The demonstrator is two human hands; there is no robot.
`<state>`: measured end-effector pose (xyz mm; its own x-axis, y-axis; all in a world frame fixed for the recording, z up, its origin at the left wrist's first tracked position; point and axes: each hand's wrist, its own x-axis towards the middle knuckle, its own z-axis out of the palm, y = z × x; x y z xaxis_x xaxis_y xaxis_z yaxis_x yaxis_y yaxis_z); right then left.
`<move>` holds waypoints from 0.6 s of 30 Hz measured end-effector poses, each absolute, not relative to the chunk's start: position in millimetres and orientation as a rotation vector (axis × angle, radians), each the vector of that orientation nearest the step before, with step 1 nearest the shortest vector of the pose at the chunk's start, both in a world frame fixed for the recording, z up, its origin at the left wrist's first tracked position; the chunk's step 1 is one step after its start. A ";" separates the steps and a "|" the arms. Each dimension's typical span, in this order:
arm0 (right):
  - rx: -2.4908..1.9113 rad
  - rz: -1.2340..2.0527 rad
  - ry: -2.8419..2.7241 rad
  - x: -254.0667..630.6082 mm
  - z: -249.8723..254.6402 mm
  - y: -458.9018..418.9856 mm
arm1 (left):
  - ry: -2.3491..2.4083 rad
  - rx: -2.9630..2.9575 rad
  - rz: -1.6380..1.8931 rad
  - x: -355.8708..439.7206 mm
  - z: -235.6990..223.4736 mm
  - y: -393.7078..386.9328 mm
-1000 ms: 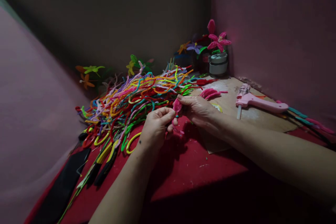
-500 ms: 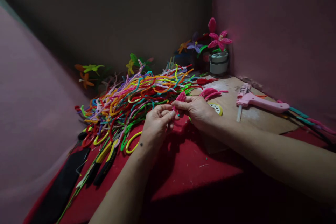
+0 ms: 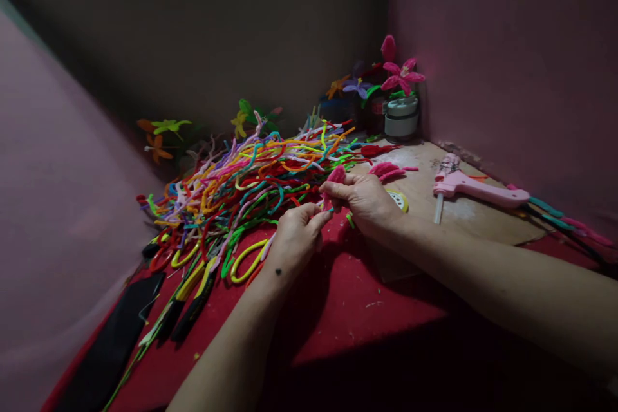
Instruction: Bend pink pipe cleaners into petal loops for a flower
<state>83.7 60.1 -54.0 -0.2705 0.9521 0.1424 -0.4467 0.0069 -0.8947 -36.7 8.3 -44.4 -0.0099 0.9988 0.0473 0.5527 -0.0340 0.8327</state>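
Note:
A pink fuzzy pipe-cleaner petal (image 3: 335, 175) stands up between my fingers, over the near edge of the pile of pipe cleaners (image 3: 261, 161). My right hand (image 3: 371, 205) pinches it between thumb and forefinger, the other fingers curled under. Just below, my left hand (image 3: 297, 232) is closed in a pinch at the petal's lower end, where a small teal tip shows; the fingers partly hide what is gripped there. More pink petals (image 3: 386, 170) lie on the board behind my right hand, near a yellow-rimmed roll (image 3: 399, 200).
A pink glue gun (image 3: 487, 190) rests on the brown board (image 3: 463, 225) at right. Yellow-black pliers (image 3: 196, 302), yellow scissor handles (image 3: 237, 270) and a flat black object (image 3: 113, 341) lie on the red cloth (image 3: 357, 315). Behind, pipe-cleaner flowers (image 3: 403, 76) stand by a grey pot (image 3: 402, 119).
My left hand has shifted right and its spread fingers have closed into a pinch below the petal. My right hand keeps its pinch, and the petal stands slightly more upright.

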 end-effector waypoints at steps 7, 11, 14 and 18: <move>-0.680 1.589 -1.061 83.5 -55.0 65.5 | 1.512 1.625 0.649 -55.0 -29.0 6.4; -0.660 1.639 -1.037 83.6 -53.8 65.8 | 1.492 1.595 0.718 -58.2 -16.5 3.6; -0.652 1.642 -1.032 83.6 -53.1 64.3 | 1.438 1.457 0.709 -53.2 -13.7 2.7; -0.653 1.665 -1.025 83.4 -52.9 62.3 | 1.416 1.332 0.885 -50.1 -19.5 5.8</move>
